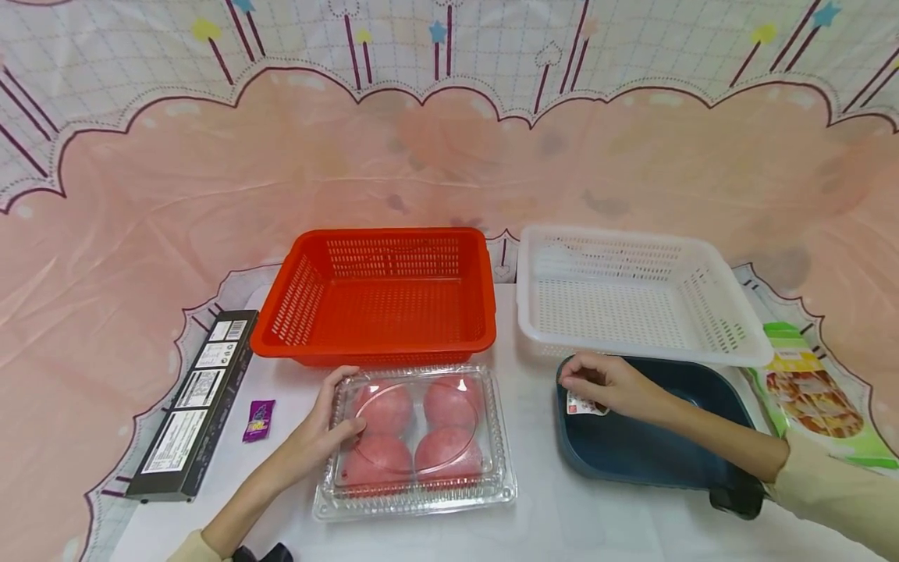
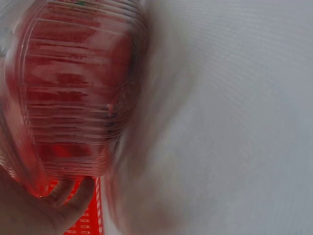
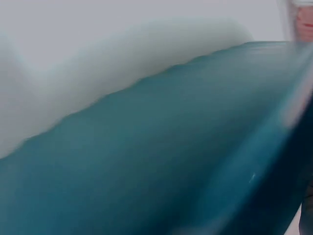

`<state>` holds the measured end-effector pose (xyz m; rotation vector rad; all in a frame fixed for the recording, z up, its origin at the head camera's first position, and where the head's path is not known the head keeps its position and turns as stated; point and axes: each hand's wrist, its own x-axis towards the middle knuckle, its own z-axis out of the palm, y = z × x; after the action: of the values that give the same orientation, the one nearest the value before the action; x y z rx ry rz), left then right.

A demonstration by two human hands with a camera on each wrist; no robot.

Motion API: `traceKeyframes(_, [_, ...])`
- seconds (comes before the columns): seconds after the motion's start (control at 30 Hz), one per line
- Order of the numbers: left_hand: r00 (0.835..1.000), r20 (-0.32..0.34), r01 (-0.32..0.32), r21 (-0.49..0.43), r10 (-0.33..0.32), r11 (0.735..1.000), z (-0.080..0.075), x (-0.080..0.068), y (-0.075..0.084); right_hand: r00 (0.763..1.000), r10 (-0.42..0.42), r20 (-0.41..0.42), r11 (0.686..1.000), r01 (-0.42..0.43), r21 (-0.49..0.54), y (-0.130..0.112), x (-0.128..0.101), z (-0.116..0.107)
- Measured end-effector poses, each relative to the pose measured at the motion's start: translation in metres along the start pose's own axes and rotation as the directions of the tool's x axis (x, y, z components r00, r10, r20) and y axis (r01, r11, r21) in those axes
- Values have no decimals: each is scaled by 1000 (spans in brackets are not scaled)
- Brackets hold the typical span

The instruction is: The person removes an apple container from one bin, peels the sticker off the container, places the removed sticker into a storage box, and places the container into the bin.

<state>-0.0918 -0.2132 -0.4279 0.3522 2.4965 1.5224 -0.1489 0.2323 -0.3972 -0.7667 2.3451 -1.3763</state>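
Clear plastic for the ribbed rectangular container (image 1: 414,507) of four round pinkish-red items (image 1: 449,457), in front of the rectangular red plastic basket (image 1: 372,351) — gripped at the left side by the left hand (image 1: 325,431), so liable to skew or buckle under a hard one-sided pull. Cannot tell whether the right hand (image 1: 605,382), bent over the dark blue rectangular tray (image 1: 625,446), pinches anything — apt to tip the tray if leaning on the rim.

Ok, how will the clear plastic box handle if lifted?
The clear plastic box may flex a little: its ribbed walls look thin. Its glossy surface could be slippery under the left hand. Four red round items inside likely add weight, and their rounded shapes might shift if tilted.
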Motion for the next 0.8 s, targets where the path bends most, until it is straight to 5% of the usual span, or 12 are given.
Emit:
traceKeyframes(0.2, [1000, 0, -5, 0, 5, 1000, -1, 2, 2, 999, 38, 13, 999, -38, -28, 16, -10, -8])
traceKeyframes(0.43, [1000, 1, -3, 13, 3, 1000, -1, 3, 3, 999, -37, -4, 985, 36, -168, 26, -11, -9])
traceKeyframes(0.8, [999, -17, -29, 18, 29, 999, -1, 1, 1, 996, 56, 73, 995, -50, -83, 18, -9, -22])
